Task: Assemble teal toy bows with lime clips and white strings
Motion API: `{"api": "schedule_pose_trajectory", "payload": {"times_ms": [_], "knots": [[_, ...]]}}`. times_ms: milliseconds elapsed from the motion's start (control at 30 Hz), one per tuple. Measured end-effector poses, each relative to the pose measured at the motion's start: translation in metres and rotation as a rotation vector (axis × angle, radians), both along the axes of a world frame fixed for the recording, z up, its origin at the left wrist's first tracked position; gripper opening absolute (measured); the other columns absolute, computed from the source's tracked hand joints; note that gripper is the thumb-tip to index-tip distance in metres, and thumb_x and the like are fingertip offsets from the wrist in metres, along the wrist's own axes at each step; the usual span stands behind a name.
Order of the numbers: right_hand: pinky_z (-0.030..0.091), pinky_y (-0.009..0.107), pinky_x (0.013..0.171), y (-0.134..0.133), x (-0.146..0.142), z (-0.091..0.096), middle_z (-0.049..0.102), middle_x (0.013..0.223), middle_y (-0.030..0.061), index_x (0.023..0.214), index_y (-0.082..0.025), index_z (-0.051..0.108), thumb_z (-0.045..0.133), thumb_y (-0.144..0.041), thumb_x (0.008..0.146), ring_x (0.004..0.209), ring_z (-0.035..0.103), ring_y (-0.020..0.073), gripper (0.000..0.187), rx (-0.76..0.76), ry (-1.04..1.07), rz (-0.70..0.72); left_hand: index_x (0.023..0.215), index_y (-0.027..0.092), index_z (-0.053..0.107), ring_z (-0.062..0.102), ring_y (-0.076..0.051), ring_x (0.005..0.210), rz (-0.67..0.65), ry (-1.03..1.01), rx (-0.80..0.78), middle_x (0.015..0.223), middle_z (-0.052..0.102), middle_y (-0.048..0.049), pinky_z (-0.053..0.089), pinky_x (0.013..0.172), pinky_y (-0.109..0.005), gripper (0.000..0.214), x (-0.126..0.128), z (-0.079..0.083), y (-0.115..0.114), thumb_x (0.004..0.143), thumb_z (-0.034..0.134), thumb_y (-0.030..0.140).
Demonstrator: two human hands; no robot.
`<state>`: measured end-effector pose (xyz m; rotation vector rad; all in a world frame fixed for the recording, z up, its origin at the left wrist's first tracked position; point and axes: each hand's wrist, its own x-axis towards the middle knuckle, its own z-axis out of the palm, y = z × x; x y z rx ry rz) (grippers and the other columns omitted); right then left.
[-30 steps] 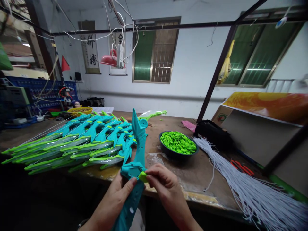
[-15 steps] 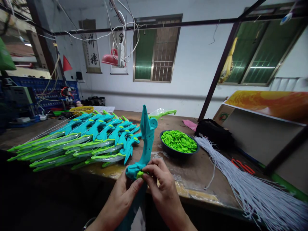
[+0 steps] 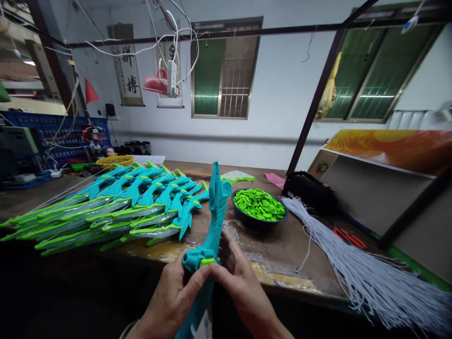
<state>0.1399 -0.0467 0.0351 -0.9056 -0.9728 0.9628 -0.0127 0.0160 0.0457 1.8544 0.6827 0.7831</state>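
Observation:
A teal plastic toy bow handle (image 3: 216,216) stands nearly upright in front of me, over the table's near edge. My left hand (image 3: 173,292) is closed around its lower part, thumb beside a small bright green plastic piece (image 3: 207,262) seated in the handle. From the other side my right hand (image 3: 243,287) grips the handle, its thumb tip pressed on that green piece; its other fingers are mostly hidden behind. Just beyond, a dark bowl (image 3: 249,223) is heaped with green plastic pieces (image 3: 261,204).
Stacked toy bows (image 3: 141,197) with green limbs and strings fill the table's left side. A bundle of white cords (image 3: 353,263) hangs over the right, near red-handled scissors (image 3: 349,238) and a black bag (image 3: 310,190). A green-edged part (image 3: 238,177) lies behind the bowl.
My right fingers have moved from pinching the green piece to behind the handle, with the thumb now on the piece. The piece sits flatter against the handle. The view has shifted slightly.

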Motion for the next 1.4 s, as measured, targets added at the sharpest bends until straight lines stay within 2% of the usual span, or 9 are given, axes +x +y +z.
{"api": "schedule_pose_trajectory", "payload": {"times_ms": [200, 333, 700, 833, 900, 967, 1033, 1100, 1400], "knots": [[0.050, 0.039, 0.105, -0.007, -0.007, -0.026, 0.044, 0.154, 0.0053, 0.107, -0.031, 0.073, 0.067, -0.019, 0.092, 0.135, 0.051, 0.0272, 0.020, 0.249, -0.435, -0.373, 0.109, 0.018, 0.071, 0.069, -0.025, 0.095, 0.035, -0.021, -0.044, 0.104, 0.077, -0.0087, 0.052, 0.084, -0.029, 0.042, -0.003, -0.006, -0.001, 0.095, 0.058, 0.055], [0.055, 0.039, 0.093, -0.009, -0.011, -0.038, 0.039, 0.155, 0.0046, 0.115, -0.036, 0.068, 0.059, -0.011, 0.097, 0.115, 0.064, 0.0231, 0.032, 0.367, -0.522, -0.414, 0.115, 0.017, 0.070, 0.070, -0.026, 0.101, -0.008, -0.038, -0.041, 0.114, 0.076, -0.0111, 0.052, 0.088, -0.029, 0.043, -0.004, -0.009, 0.001, 0.096, 0.057, 0.053], [0.050, 0.042, 0.099, -0.007, -0.009, -0.033, 0.043, 0.151, 0.0051, 0.118, -0.035, 0.066, 0.058, -0.003, 0.094, 0.127, 0.053, 0.0265, 0.041, 0.468, -0.769, -0.512, 0.120, 0.020, 0.070, 0.066, -0.029, 0.112, 0.000, -0.009, -0.041, 0.123, 0.074, -0.0102, 0.049, 0.097, -0.031, 0.044, -0.009, -0.004, -0.003, 0.097, 0.054, 0.053], [0.049, 0.044, 0.102, -0.007, -0.011, -0.032, 0.044, 0.153, 0.0072, 0.120, -0.033, 0.064, 0.064, -0.012, 0.092, 0.130, 0.053, 0.0286, 0.035, 0.333, -0.658, -0.509, 0.120, 0.018, 0.068, 0.067, -0.027, 0.110, 0.023, 0.006, -0.048, 0.123, 0.073, -0.0110, 0.049, 0.097, -0.031, 0.046, -0.011, -0.006, -0.002, 0.097, 0.054, 0.055], [0.051, 0.044, 0.099, -0.006, -0.011, -0.025, 0.044, 0.154, 0.0100, 0.131, -0.031, 0.059, 0.074, -0.020, 0.084, 0.124, 0.058, 0.0302, 0.050, 0.142, -0.442, -0.458, 0.120, 0.018, 0.067, 0.068, -0.026, 0.104, 0.021, 0.004, -0.078, 0.121, 0.073, -0.0106, 0.050, 0.095, -0.030, 0.046, -0.012, -0.006, -0.002, 0.096, 0.054, 0.055], [0.054, 0.041, 0.093, -0.004, -0.010, -0.013, 0.057, 0.142, 0.0128, 0.134, -0.025, 0.057, 0.081, -0.029, 0.078, 0.112, 0.065, 0.0293, 0.061, -0.014, -0.185, -0.226, 0.117, 0.019, 0.068, 0.067, -0.025, 0.102, 0.019, -0.002, -0.093, 0.117, 0.074, -0.0088, 0.051, 0.093, -0.029, 0.044, -0.012, -0.004, -0.002, 0.096, 0.054, 0.055], [0.055, 0.038, 0.090, -0.002, -0.009, 0.001, 0.071, 0.120, 0.0103, 0.123, -0.020, 0.065, 0.081, -0.036, 0.077, 0.102, 0.068, 0.0268, 0.051, -0.061, -0.017, 0.058, 0.110, 0.021, 0.069, 0.067, -0.024, 0.099, 0.024, 0.004, -0.084, 0.108, 0.075, -0.0063, 0.052, 0.089, -0.027, 0.041, -0.013, -0.004, -0.002, 0.095, 0.055, 0.056], [0.053, 0.035, 0.093, 0.000, -0.010, 0.010, 0.074, 0.105, 0.0065, 0.112, -0.019, 0.070, 0.082, -0.038, 0.078, 0.103, 0.067, 0.0258, 0.041, -0.036, 0.037, 0.189, 0.102, 0.022, 0.070, 0.067, -0.024, 0.094, 0.040, 0.018, -0.075, 0.097, 0.074, -0.0043, 0.052, 0.084, -0.026, 0.038, -0.015, -0.005, -0.002, 0.095, 0.055, 0.056], [0.053, 0.035, 0.091, 0.002, -0.022, -0.007, 0.072, 0.099, 0.0038, 0.107, -0.020, 0.069, 0.074, -0.030, 0.082, 0.099, 0.066, 0.0253, 0.027, -0.046, -0.091, -0.003, 0.106, 0.025, 0.076, 0.069, -0.028, 0.093, 0.201, -0.048, -0.150, 0.104, 0.077, -0.0059, 0.057, 0.079, -0.027, 0.044, -0.017, -0.014, -0.006, 0.082, 0.069, 0.061]]}}
